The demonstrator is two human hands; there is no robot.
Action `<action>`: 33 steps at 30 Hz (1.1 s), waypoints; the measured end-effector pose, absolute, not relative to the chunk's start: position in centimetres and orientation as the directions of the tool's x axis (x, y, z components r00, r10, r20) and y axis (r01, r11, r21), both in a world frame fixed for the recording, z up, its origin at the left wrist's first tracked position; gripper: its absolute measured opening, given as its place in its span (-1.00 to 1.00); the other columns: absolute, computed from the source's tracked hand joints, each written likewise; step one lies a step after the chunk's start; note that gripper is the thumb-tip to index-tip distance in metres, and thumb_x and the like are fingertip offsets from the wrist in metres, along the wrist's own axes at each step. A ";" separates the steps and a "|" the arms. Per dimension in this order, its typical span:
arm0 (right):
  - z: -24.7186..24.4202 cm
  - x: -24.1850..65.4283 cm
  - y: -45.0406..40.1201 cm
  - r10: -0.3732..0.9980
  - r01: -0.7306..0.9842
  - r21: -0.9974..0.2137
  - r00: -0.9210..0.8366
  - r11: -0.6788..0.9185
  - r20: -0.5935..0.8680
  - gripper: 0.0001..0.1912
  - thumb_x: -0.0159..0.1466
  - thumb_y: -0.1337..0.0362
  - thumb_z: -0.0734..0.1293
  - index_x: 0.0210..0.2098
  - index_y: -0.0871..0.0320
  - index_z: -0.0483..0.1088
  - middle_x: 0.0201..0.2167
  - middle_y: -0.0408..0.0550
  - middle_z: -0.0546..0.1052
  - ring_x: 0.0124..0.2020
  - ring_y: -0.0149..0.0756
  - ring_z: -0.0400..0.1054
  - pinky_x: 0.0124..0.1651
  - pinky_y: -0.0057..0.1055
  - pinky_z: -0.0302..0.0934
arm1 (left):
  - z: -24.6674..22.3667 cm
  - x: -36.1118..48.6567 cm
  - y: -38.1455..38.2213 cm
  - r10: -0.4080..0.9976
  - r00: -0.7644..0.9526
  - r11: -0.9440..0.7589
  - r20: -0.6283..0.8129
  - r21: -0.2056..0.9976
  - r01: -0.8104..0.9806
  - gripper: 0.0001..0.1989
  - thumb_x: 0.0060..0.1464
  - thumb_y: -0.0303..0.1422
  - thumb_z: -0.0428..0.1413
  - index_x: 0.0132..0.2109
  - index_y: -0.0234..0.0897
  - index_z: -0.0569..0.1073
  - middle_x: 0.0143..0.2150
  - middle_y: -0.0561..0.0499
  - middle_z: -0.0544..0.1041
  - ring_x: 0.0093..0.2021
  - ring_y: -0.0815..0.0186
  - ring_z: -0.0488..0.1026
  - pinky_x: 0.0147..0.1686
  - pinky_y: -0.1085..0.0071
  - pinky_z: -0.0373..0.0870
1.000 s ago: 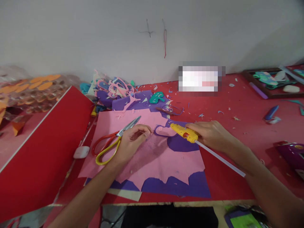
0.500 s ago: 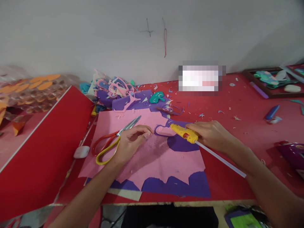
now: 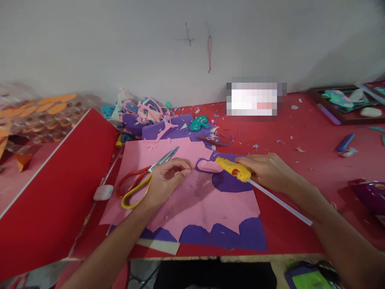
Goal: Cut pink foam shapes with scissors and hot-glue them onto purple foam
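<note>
My right hand [image 3: 269, 170] is wrapped round a yellow glue gun [image 3: 233, 168] with a long clear glue stick out of its back. The gun's nozzle is over a small pink piece with a purple edge [image 3: 209, 165]. My left hand [image 3: 170, 178] is closed, thumb and fingertips together at the left end of that piece; what they pinch is too small to make out. Scissors [image 3: 136, 182] with a red and a yellow handle lie partly behind my left hand, on a cut pink sheet [image 3: 192, 200]. Under it is a purple sheet [image 3: 246, 237].
Foam scraps [image 3: 144, 110] are heaped at the back left, near a teal piece [image 3: 198, 123]. A red board [image 3: 66, 180] leans at left beside a white case [image 3: 103, 192]. At right are a blue tool [image 3: 345, 142] and a framed tray [image 3: 329, 114].
</note>
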State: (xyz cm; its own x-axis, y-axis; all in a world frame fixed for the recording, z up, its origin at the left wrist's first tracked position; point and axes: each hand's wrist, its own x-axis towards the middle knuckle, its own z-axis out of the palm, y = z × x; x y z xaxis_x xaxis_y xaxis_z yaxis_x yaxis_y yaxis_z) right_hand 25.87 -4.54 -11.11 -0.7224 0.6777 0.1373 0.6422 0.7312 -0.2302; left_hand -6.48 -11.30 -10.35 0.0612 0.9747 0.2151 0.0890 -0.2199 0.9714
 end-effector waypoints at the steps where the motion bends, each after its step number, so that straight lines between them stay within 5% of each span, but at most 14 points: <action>1: -11.1 25.9 -4.6 0.679 0.645 -0.225 -0.722 0.730 0.132 -0.78 0.40 0.27 0.25 -0.05 0.08 0.51 -0.24 -0.02 0.68 -0.30 -0.21 0.55 -0.35 -0.38 0.17 | -10.3 -6.5 -11.3 0.976 0.061 -0.214 0.209 0.972 0.093 -0.98 0.17 -0.40 0.30 -0.24 -0.21 0.60 -0.22 -0.01 0.61 -0.17 0.33 0.53 -0.12 0.40 0.46; 33: -10.8 25.7 -4.6 0.704 0.677 -0.243 -0.708 0.695 0.043 -0.76 0.39 0.27 0.26 -0.01 0.10 0.50 -0.20 -0.01 0.67 -0.25 -0.18 0.55 -0.32 -0.36 0.14 | -10.3 -6.7 -11.4 0.974 0.127 -0.197 0.186 0.977 0.079 -0.95 0.23 -0.42 0.23 -0.23 -0.23 0.52 -0.23 0.03 0.53 -0.18 0.35 0.46 -0.14 0.41 0.37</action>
